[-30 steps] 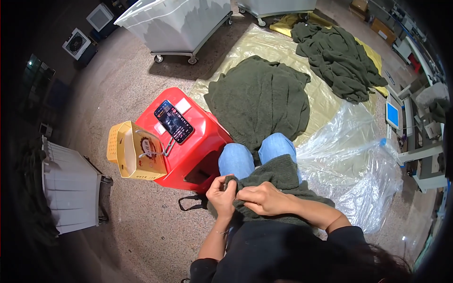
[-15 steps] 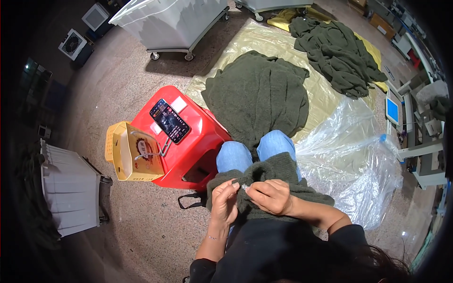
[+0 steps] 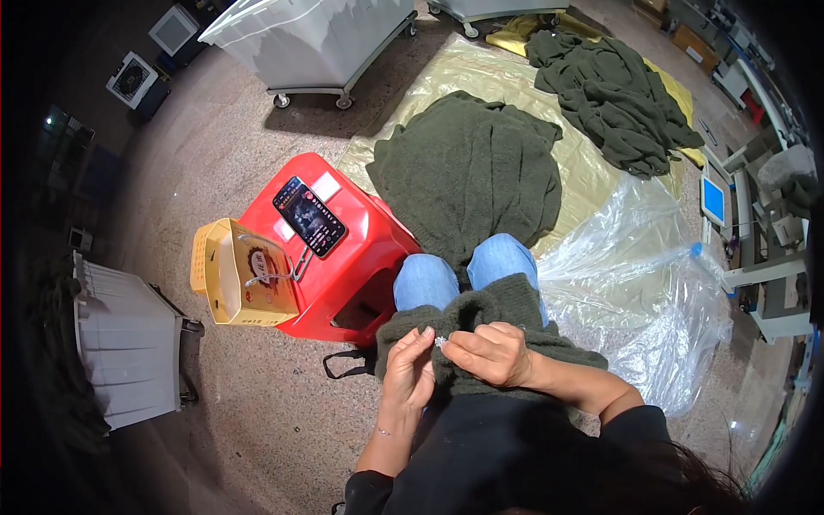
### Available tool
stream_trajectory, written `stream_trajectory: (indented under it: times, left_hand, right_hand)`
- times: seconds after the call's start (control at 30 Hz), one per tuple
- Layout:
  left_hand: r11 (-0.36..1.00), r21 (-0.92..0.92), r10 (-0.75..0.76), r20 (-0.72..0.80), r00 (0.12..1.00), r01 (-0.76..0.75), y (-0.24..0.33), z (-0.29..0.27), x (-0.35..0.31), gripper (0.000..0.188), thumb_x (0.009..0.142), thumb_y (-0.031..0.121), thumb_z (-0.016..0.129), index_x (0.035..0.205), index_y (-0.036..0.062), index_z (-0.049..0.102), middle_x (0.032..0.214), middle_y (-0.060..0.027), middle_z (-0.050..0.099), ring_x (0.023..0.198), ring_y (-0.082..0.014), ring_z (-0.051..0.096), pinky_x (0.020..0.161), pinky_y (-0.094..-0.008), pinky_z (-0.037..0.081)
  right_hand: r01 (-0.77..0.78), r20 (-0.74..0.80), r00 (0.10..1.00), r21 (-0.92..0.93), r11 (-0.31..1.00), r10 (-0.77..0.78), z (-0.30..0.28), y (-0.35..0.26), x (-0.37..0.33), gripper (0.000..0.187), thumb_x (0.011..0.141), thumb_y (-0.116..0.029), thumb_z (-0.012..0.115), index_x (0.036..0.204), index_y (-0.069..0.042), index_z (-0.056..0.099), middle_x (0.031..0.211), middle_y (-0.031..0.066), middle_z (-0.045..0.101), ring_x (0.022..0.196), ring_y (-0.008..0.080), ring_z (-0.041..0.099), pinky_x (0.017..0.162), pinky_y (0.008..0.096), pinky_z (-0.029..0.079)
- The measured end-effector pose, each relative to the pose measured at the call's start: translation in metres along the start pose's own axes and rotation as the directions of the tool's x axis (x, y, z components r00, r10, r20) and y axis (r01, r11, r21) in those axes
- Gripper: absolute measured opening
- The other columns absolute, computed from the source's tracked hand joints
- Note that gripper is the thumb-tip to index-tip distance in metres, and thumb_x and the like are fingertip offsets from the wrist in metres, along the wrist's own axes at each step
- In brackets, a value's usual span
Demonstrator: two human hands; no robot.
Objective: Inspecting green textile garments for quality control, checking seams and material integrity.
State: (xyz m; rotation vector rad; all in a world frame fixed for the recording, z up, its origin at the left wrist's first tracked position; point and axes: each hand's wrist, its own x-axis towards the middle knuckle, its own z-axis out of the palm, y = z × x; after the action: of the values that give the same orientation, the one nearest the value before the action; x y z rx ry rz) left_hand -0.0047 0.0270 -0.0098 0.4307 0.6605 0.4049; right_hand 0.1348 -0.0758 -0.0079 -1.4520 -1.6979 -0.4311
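Note:
A dark green knit garment (image 3: 506, 299) lies bunched across my lap, over the blue jeans. My left hand (image 3: 407, 365) is closed in a pinch on its fabric, thumb and forefinger together. From the other side my right hand (image 3: 493, 354) is curled shut, its fingertips at a small sparkling silvery piece (image 3: 440, 342) between the two hands. That piece looks like a jewelled button, though it is too small to be sure. Whether it is fixed to the knit is hidden by the fingers.
At left stands a red plastic stool (image 3: 343, 279) bearing a phone (image 3: 310, 216) and a yellow paper bag (image 3: 257, 296). Dark green knits (image 3: 472, 167) lie ahead on yellowish sheeting (image 3: 446, 73). Clear plastic (image 3: 635, 300) spreads at right. Wheeled grey bins (image 3: 313, 43) stand beyond.
My hands shift very slightly, and the silvery piece shows more plainly between the fingertips. The picture on the phone screen has changed.

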Motion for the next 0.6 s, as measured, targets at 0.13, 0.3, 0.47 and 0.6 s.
stream_trajectory:
  times: [0.13,0.3,0.47,0.6]
  left_hand:
    - [0.998,-0.055,-0.024,-0.072,0.997,0.02,-0.003,-0.001,-0.001,0.008,0.092,0.005,0.057,0.098,0.0009,0.06,0.096,-0.0044,0.064,0.086,-0.0105,0.06,0.082,-0.0242,0.048]
    - [0.998,0.036,0.049,-0.01,0.999,-0.049,-0.004,0.004,-0.005,0.012,0.09,0.002,0.06,0.101,-0.0011,0.061,0.097,-0.0057,0.066,0.084,-0.0103,0.061,0.08,-0.0234,0.049]
    - [0.706,0.576,0.415,0.134,0.9,-0.412,-0.004,-0.015,-0.003,0.021,0.08,-0.008,0.069,0.099,-0.0005,0.064,0.093,-0.0049,0.066,0.082,-0.0091,0.061,0.076,-0.0226,0.048]
    - [0.534,0.664,0.452,0.299,0.841,-0.523,0.005,-0.003,-0.006,0.013,0.081,-0.007,0.067,0.093,-0.0016,0.064,0.09,-0.0024,0.064,0.082,-0.008,0.059,0.076,-0.0221,0.047]
  right_hand:
    - [0.024,-0.031,0.999,-0.024,0.999,-0.024,0.002,0.001,-0.002,0.022,0.07,-0.011,0.064,0.092,-0.007,0.065,0.088,0.0003,0.06,0.056,0.0098,0.05,0.046,0.0234,0.039]
    - [-0.026,-0.021,0.999,-0.025,0.999,0.025,0.003,0.002,-0.004,0.021,0.07,-0.009,0.066,0.091,-0.007,0.067,0.087,0.0018,0.064,0.055,0.0112,0.054,0.047,0.0246,0.04]
    - [-0.332,0.156,0.942,0.32,0.887,0.296,0.0,0.001,0.004,0.023,0.071,-0.002,0.064,0.094,-0.006,0.063,0.087,0.0071,0.062,0.064,0.0249,0.061,0.056,0.0345,0.049]
    - [-0.478,0.348,0.875,0.517,0.71,0.336,-0.004,0.013,0.014,0.024,0.074,-0.001,0.062,0.097,-0.004,0.057,0.085,0.0125,0.061,0.073,0.035,0.062,0.059,0.0424,0.048]
